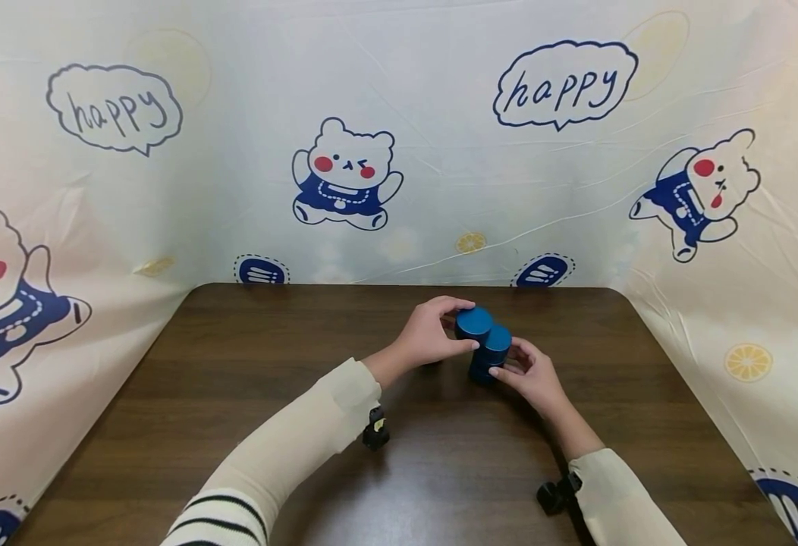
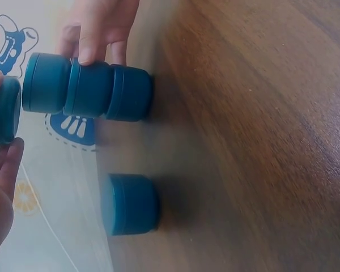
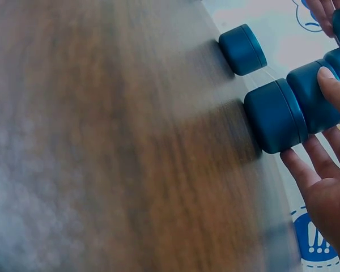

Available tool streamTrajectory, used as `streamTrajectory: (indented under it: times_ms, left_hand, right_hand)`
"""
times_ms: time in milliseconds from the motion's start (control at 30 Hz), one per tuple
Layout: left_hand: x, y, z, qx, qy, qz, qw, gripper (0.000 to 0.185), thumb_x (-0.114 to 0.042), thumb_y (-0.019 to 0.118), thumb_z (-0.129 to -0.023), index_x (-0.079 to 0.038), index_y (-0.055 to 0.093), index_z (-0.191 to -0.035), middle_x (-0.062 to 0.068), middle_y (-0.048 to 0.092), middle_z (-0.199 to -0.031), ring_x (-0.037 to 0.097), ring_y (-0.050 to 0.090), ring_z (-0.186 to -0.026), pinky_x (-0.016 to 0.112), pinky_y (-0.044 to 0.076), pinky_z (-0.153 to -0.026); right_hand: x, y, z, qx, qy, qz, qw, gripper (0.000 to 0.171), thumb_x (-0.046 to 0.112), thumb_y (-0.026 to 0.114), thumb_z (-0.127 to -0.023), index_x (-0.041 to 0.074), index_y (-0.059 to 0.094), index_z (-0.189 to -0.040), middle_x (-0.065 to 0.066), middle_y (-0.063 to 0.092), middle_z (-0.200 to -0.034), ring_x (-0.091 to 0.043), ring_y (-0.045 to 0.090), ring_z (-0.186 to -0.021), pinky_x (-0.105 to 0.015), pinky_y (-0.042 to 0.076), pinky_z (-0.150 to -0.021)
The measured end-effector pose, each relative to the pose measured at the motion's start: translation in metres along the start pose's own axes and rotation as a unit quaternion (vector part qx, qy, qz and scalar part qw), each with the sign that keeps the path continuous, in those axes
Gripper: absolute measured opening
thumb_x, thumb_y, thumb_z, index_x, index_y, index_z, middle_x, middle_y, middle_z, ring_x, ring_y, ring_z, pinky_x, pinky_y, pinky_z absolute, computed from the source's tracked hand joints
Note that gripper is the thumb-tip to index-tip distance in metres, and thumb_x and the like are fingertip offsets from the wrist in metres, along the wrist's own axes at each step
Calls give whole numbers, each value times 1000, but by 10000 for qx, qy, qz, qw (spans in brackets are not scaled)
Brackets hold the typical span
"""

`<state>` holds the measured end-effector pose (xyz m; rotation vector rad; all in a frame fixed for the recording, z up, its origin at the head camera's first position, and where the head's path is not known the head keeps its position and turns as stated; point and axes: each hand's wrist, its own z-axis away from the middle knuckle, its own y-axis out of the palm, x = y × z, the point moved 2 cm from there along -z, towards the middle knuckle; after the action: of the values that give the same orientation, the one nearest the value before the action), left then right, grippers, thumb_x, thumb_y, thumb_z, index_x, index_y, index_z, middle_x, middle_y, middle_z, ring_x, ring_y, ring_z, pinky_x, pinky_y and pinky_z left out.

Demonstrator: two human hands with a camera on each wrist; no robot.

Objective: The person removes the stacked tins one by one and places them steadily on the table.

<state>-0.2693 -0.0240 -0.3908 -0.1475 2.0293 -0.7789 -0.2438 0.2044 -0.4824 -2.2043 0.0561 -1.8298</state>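
My left hand grips a round blue lidded jar between thumb and fingers, up beside the top of a stack. Three matching blue jars make up that stack, upright on the table. In the left wrist view the held jar is level with the stack's top, a narrow gap between them. My right hand holds the stack around its middle, thumb on one side and fingers on the other. A further single jar stands on the table near the stack; my left hand mostly hides it in the head view.
The dark wooden table has rounded far corners. A printed cloth with bears and "happy" bubbles hangs behind it and along both sides. Small black devices are strapped at both wrists.
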Motion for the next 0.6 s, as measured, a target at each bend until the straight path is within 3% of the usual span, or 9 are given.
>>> streamTrajectory:
  times_ms: [600]
  left_hand:
    - [11, -16, 15, -393, -242, 335, 9984, 56, -20, 85, -77, -11, 63, -128, 4, 62, -122, 17, 64, -101, 27, 54, -85]
  right_hand:
    - [-1, -1, 0, 23, 215, 8, 9998, 59, 15, 77, -86, 3, 49, -136, -20, 54, -133, -35, 52, -123, -31, 48, -97]
